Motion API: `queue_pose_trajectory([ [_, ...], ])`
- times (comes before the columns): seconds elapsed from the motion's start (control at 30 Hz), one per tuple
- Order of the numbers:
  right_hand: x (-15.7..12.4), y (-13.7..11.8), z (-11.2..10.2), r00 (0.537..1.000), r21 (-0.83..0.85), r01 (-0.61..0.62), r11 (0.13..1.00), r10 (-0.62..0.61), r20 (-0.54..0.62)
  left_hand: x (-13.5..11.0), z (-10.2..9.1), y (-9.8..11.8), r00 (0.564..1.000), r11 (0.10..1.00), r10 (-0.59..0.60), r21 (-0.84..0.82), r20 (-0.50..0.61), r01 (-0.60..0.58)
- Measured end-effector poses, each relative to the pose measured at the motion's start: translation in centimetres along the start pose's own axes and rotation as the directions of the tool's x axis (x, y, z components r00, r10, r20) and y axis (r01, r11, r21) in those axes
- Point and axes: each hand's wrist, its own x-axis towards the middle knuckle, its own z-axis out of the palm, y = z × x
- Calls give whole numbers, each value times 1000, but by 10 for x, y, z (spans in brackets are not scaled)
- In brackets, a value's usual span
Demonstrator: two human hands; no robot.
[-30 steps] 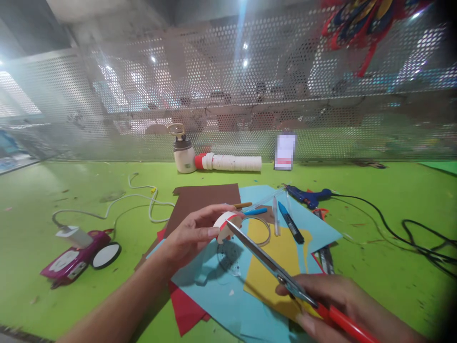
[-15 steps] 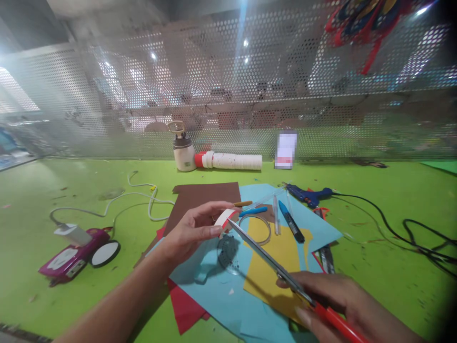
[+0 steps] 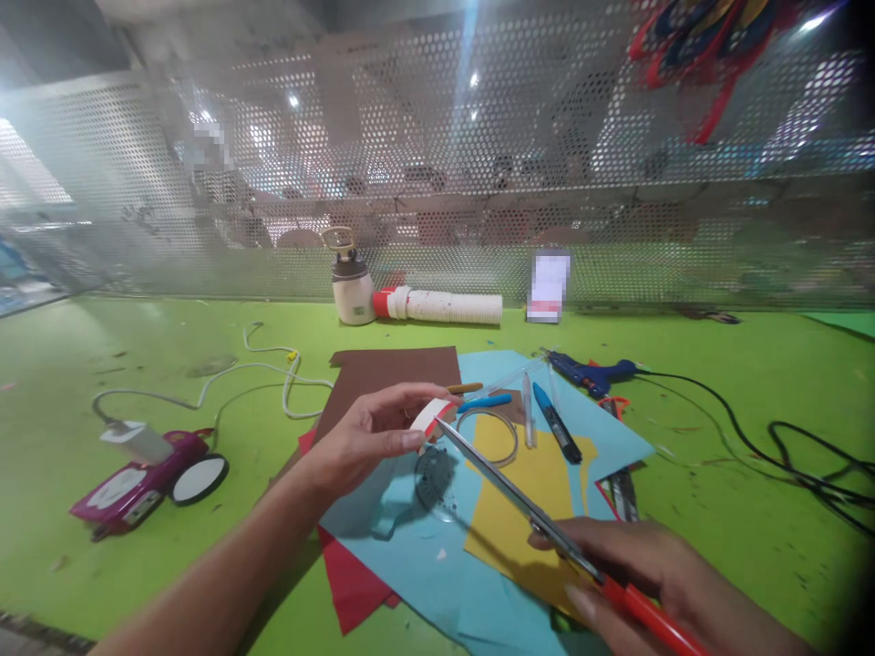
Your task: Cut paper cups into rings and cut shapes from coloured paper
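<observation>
One strip (image 3: 430,416) — one pair of scissors (image 3: 522,507)

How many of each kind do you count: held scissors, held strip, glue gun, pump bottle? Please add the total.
Scissors in right hand: 1
White-and-red strip in left hand: 1
Blue glue gun: 1
Pump bottle: 1
Total: 4

scissors (image 3: 540,524) over paper sheets (image 3: 509,551), bottle (image 3: 354,298) behind
</observation>
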Motion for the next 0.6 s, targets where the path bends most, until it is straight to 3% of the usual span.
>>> queue_pose_trajectory([
  [0.43,1,5,-3,993,-72,-41,997,49,107,1,-2,-4,1000,1000,-25,14,-9,25],
  [0.6,-1,0,-4,997,-66,-15,998,20,76,2,-1,-2,1000,999,-27,23,-6,27],
])
